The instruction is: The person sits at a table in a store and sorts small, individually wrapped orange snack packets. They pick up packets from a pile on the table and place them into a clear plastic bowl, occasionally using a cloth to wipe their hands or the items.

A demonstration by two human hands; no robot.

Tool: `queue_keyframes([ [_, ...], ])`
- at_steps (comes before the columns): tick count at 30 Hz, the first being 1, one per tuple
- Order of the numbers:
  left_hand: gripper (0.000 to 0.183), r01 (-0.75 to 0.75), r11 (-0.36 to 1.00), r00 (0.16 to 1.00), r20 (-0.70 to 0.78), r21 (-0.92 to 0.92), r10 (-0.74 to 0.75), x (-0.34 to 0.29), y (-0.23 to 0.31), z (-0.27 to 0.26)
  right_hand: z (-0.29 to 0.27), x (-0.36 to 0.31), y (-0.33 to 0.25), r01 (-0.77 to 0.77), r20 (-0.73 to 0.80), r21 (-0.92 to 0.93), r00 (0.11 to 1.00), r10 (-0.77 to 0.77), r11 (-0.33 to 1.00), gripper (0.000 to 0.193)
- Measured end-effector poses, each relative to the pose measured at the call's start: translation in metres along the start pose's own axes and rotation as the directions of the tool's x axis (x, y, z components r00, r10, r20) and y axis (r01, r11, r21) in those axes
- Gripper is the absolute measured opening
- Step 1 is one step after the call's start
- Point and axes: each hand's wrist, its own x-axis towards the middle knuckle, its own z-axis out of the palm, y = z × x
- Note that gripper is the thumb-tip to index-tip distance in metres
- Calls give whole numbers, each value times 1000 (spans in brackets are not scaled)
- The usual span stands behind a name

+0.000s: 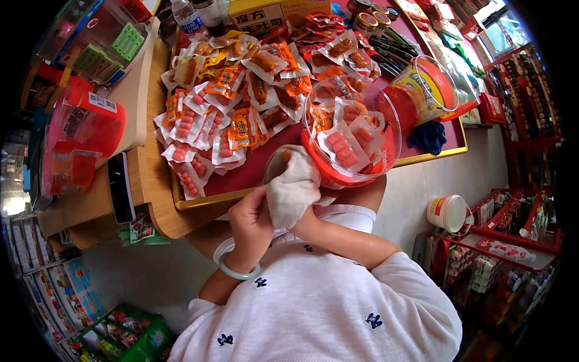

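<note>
Clasping one pale cloth (294,190) above the lap, just off the near edge of a maroon-topped table (281,134), a seated person bends both arms inward. The left hand (248,218), knuckles raised above one pale bracelet (240,269), closes its fingers on the cloth's left side; the right forearm crosses from the right, its hand (304,222) mostly covered by the fabric, so its grip cannot be told. Just beyond the cloth, to the right, stands one open clear-and-red tub (316,164) partly filled with packets. A heap of sealed snack packets (244,84), too overlapped to count, spreads to the left and far side. Farther right are one labelled red tub (416,93) and one crumpled dark blue cloth (428,137); at the far side, two bottles (189,21) and one yellow box (265,13). One phone (121,188) lies at left, one white bucket (446,213) sits at right.
</note>
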Motion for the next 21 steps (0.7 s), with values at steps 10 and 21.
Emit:
queue_keyframes([
  [10, 12, 23, 1000, 1000, 13, -16, -23, -9, 4, -15, -20, 29, -13, -110, -45, 220, 991, 123, 969, 26],
  [21, 17, -109, 984, 978, -163, 138, 132, -3, 23, -15, -38, 38, -38, -568, 266, 682, 779, 567, 460, 20],
])
